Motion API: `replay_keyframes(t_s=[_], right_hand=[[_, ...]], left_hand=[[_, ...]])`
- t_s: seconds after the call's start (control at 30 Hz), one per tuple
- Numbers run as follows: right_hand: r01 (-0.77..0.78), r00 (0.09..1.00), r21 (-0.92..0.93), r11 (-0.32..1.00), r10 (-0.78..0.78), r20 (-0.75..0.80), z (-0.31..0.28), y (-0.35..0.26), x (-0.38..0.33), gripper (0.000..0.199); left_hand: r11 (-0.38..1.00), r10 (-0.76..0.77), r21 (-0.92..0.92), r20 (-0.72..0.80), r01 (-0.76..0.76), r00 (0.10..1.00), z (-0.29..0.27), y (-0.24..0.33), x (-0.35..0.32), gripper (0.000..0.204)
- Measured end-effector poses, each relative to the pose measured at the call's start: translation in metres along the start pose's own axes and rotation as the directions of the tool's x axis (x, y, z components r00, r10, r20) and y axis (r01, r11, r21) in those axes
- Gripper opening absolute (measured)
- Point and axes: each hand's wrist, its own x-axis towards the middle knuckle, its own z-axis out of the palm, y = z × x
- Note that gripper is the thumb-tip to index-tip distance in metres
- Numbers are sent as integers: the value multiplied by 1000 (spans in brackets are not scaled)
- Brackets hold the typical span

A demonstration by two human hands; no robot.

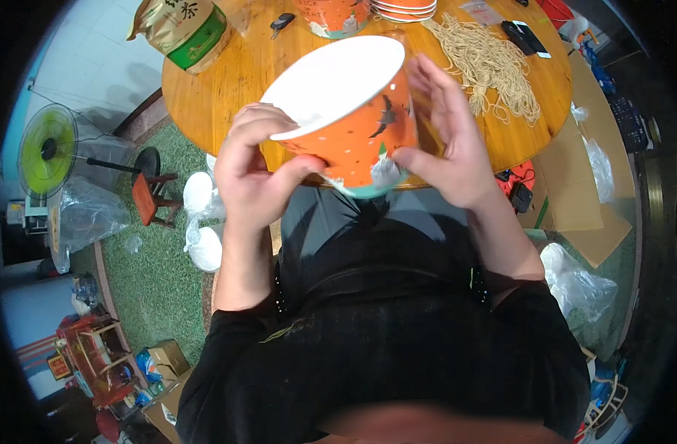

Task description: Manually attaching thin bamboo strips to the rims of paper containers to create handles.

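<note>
Bucket [357, 129] in the head view: orange, bat-printed, white inside, green around its base, being held tilted at the near edge of the table [238, 103], gripped by the left hand [257, 163], touched by the loosely open right hand [453, 148].

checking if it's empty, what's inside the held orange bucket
Inside the orange bucket, only its plain white inner wall shows, with no contents visible. The near side hides the bottom, so anything lying there can't be seen.
</note>
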Motion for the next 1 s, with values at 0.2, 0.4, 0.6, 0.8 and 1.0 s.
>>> replay_keyframes(t_s=[0.2, 0.4, 0.6, 0.8, 1.0], right_hand=[[39, 999, 75, 996, -37, -20, 2, 5, -10, 154], [-2, 997, -59, 998, -3, -73, 25, 30, -20, 147], [-111, 994, -335, 936, 103, -42, 38, 21, -22, 121], [-241, 950, -621, 746, 49, -309, -63, 46, -7, 18], [-304, 952, -698, 648, 182, -245, -127, 77, 54, 19]], left_hand=[[945, 121, 257, 304, -204, 945, 2, 22, 7, 38], [919, -1, 361, 403, -158, 915, 10, 36, 11, 27], [749, 11, 601, 409, -278, 912, 32, 35, 10, 30], [723, 12, 645, 348, -248, 937, 17, 17, 12, 26], [716, 41, 665, 265, -213, 963, 25, 4, 10, 28]])
